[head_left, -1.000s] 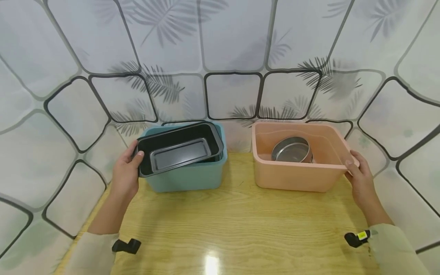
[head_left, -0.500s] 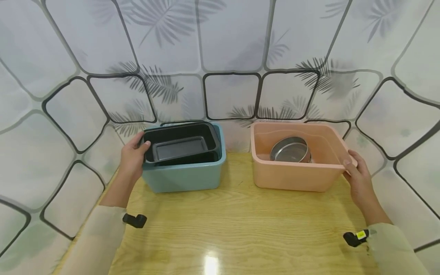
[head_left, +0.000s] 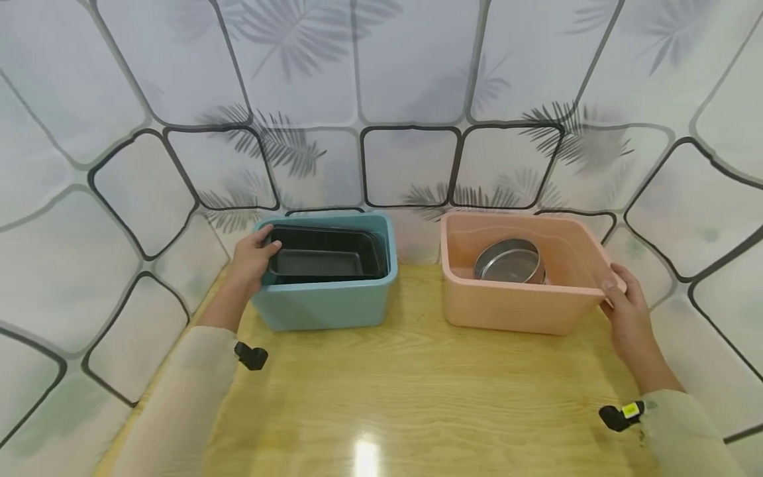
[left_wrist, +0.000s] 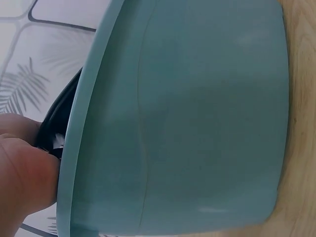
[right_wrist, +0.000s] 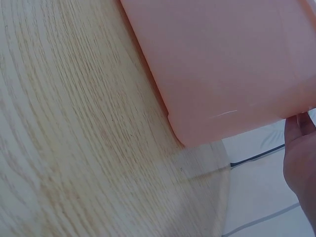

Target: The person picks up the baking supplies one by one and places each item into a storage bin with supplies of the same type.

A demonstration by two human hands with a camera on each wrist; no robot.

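Note:
In the head view a black rectangular loaf pan (head_left: 316,264) lies inside the blue-green plastic bin (head_left: 324,308) on the left. My left hand (head_left: 250,260) pinches the pan's left end between thumb and fingers, just over the bin's rim. The left wrist view shows that hand (left_wrist: 24,173) beside the bin's rim, with a bit of dark pan behind it. On the right, my right hand (head_left: 628,315) grips the right rim of a peach plastic bin (head_left: 507,311). A round metal cake tin (head_left: 509,262) sits tilted in that bin, its lower part hidden by the front wall.
Both bins stand side by side at the back of a light wooden table (head_left: 381,384), with a gap between them. A patterned cloth (head_left: 411,165) hangs behind and along both sides. Bare tabletop lies in front of the bins.
My left hand has moved right and slightly up, and the loaf pan has gone from lying slanted across the blue-green bin's rim to lower inside it. My right hand stays on the peach bin.

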